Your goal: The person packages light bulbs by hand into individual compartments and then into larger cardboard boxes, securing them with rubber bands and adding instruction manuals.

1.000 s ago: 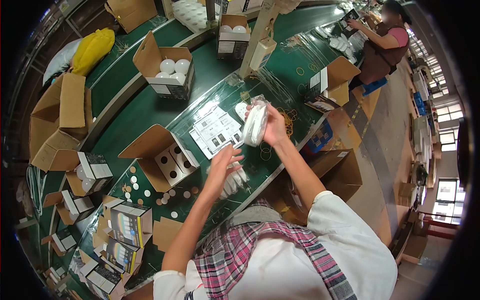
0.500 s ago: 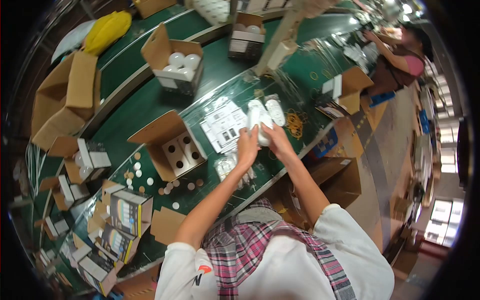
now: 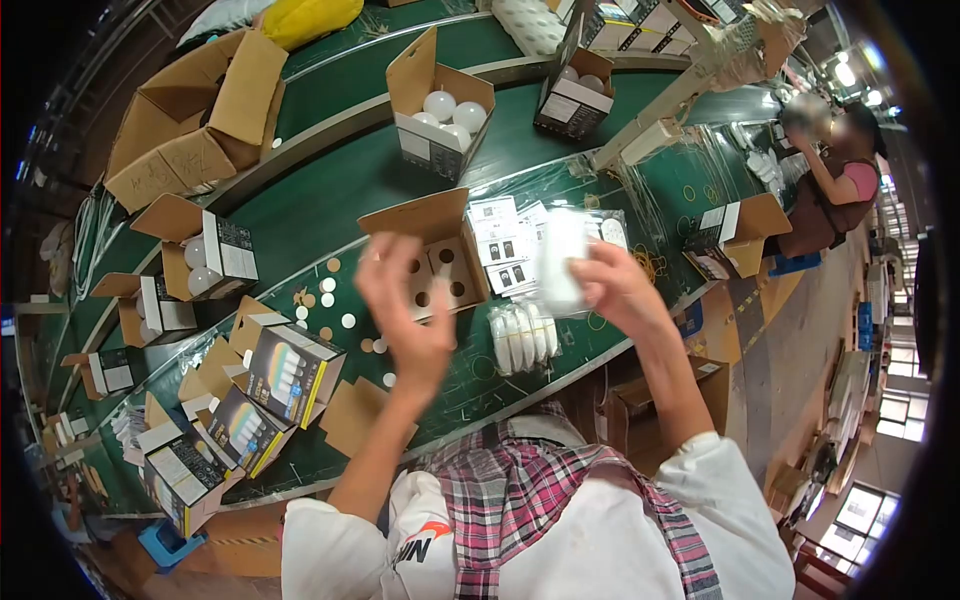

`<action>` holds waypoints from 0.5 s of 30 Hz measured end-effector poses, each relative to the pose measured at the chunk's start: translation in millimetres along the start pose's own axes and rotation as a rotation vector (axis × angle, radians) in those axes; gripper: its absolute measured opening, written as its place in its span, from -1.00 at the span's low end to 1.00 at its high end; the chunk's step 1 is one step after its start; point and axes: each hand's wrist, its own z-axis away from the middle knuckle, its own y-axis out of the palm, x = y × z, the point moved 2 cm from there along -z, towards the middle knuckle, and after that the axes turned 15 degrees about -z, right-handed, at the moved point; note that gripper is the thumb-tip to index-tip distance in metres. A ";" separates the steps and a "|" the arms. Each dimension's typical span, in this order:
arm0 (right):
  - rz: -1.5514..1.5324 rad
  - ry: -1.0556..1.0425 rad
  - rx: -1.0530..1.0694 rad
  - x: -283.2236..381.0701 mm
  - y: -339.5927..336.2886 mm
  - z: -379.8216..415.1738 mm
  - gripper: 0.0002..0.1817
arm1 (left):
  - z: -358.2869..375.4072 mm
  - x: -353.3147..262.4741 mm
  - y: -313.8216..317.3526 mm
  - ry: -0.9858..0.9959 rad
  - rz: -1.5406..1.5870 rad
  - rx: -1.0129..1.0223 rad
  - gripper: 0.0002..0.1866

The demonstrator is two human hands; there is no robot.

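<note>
Right hand (image 3: 625, 290) pinches pack (image 3: 564, 262) by its side — held clear of bundle (image 3: 523, 338) near bench's (image 3: 468, 402) near edge; left hand (image 3: 405, 310) spread, by box (image 3: 425, 214).

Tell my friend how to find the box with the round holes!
Find the green table in front of the plaid apron. Beside the white printed sheets, partly behind the left hand, stands an open brown box. Inside is a pale insert with dark round holes, while the box behind it holds white bulbs.
</note>
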 end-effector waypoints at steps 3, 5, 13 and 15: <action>0.280 0.031 0.142 -29.4 72.3 -40.8 -0.67 | -4.9 69.2 5.2 -0.251 0.122 0.003 -0.33; 0.701 -0.055 0.099 -52.3 87.5 -75.9 -0.68 | 1.1 106.3 31.1 -0.345 0.277 0.118 -0.29; 1.228 -0.161 -0.056 -81.9 109.6 -132.1 -0.63 | 2.1 114.6 51.9 -0.442 0.687 0.177 -0.38; 1.189 -0.093 -0.050 -80.0 109.2 -147.0 -0.63 | 3.0 113.7 50.5 -0.456 0.651 0.177 -0.38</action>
